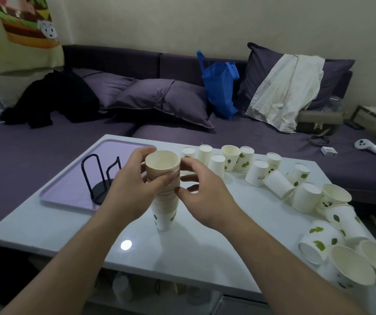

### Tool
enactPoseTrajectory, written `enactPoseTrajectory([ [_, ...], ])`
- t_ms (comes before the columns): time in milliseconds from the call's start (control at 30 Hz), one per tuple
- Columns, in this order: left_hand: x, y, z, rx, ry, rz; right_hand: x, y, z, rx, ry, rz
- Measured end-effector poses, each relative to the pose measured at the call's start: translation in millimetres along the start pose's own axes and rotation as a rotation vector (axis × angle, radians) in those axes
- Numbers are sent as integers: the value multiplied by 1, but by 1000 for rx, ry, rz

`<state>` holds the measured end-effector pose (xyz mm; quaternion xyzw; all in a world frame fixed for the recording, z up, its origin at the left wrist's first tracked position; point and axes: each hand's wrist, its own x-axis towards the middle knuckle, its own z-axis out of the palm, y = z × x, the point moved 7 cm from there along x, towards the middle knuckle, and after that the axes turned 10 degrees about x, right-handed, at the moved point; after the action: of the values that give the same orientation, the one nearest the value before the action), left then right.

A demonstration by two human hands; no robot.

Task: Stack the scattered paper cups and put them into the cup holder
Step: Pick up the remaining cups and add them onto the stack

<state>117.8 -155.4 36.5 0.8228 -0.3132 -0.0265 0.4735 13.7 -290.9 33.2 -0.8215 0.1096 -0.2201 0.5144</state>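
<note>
Table [182,253] was glossy white, lamp glare bouncing right off it. Cups [257,176] were matt paper, leaf print on the sides. Holder [100,178] looked like thin black wire, a bit shiny. Tray [68,192] was smooth lilac plastic. Sofa [46,144] was soft purple cloth.

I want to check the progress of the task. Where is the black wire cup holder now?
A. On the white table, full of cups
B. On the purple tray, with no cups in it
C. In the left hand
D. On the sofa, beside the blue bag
B: the cup holder stands on the purple tray, with no cups in it, while both hands hold the stack of cups.
</note>
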Motion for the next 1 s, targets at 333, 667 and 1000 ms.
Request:
enactPoseTrajectory([
  [333, -37, 72, 7, 267, 227, 445, -41, 6, -46, -259, 3, 163],
  [667, -86, 70, 115, 139, -317, 255, -122, 32, -205, -950, 77, 687],
  [1000, -100, 54, 127, 158, -421, 210, -135, 70, -194, -983, -12, 804],
])
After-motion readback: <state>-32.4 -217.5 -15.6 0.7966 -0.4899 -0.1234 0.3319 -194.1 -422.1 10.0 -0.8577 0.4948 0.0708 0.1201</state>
